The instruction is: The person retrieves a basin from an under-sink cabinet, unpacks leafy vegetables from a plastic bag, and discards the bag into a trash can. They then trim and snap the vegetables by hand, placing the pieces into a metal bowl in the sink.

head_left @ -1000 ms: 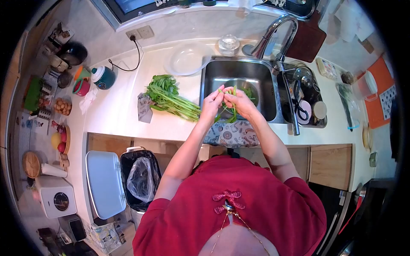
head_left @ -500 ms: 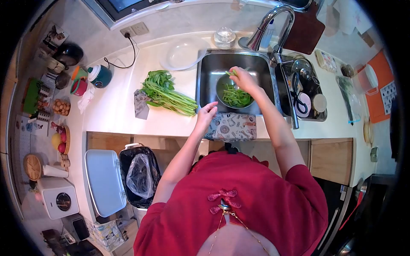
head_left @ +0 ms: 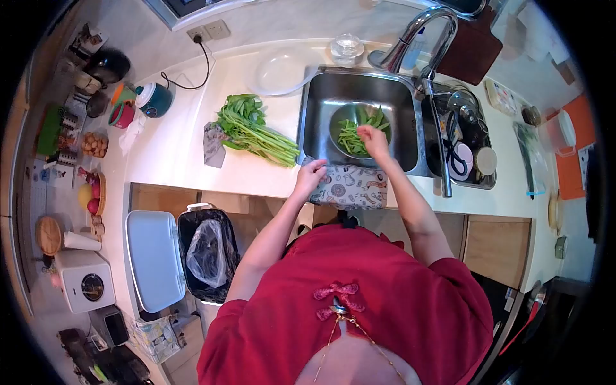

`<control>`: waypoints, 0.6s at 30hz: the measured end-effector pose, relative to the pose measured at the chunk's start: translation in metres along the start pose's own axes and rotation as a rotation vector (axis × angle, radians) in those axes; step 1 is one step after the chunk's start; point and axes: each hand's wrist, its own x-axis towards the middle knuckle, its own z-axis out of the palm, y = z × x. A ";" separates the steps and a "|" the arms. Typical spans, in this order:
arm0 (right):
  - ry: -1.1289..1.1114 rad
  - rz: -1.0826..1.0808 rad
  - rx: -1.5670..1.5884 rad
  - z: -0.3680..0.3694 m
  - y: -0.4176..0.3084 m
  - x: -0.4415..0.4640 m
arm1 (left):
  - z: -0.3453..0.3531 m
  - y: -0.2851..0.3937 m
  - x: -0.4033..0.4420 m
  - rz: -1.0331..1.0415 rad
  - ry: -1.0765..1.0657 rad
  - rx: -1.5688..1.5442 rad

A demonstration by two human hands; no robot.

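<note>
A metal bowl [head_left: 335, 122] stands in the sink with cut green stems and leaves [head_left: 351, 136] in it. My right hand [head_left: 373, 141] is over the bowl's right side, its fingers curled together; whether anything is between them is hidden. Near the sink's front left corner is my left hand [head_left: 311, 176], thumb and fingers drawn together, next to a patterned cloth [head_left: 353, 186] draped over the counter edge. What those fingers hold, if anything, I cannot make out. A bunch of leafy green stems [head_left: 260, 136] lies on the counter left of the sink, partly on a grey patterned piece [head_left: 213, 146].
The sink [head_left: 312, 96] has a tall faucet [head_left: 443, 32] behind it. To its right, a rack holds scissors [head_left: 454, 147] and dishes. A clear plate [head_left: 282, 69] lies at the back. Below the counter stands an open bin [head_left: 208, 256] with a lid [head_left: 154, 260].
My right hand has come down and toward me from above the bowl; the green piece seen in it no longer shows there. More leaves show in the bowl. The view has shifted slightly.
</note>
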 end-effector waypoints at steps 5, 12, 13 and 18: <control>-0.093 0.073 0.111 0.019 -0.050 -0.054 | -0.004 -0.005 0.002 -0.029 0.017 -0.176; -0.089 -0.387 -0.068 0.039 -0.053 -0.084 | -0.004 -0.014 0.001 -0.013 0.089 -0.360; -0.069 -0.430 -0.107 0.040 -0.053 -0.084 | -0.005 -0.014 0.001 0.003 0.091 -0.378; -0.108 -0.463 -0.161 0.039 -0.054 -0.083 | -0.005 -0.009 -0.002 -0.017 0.145 -0.440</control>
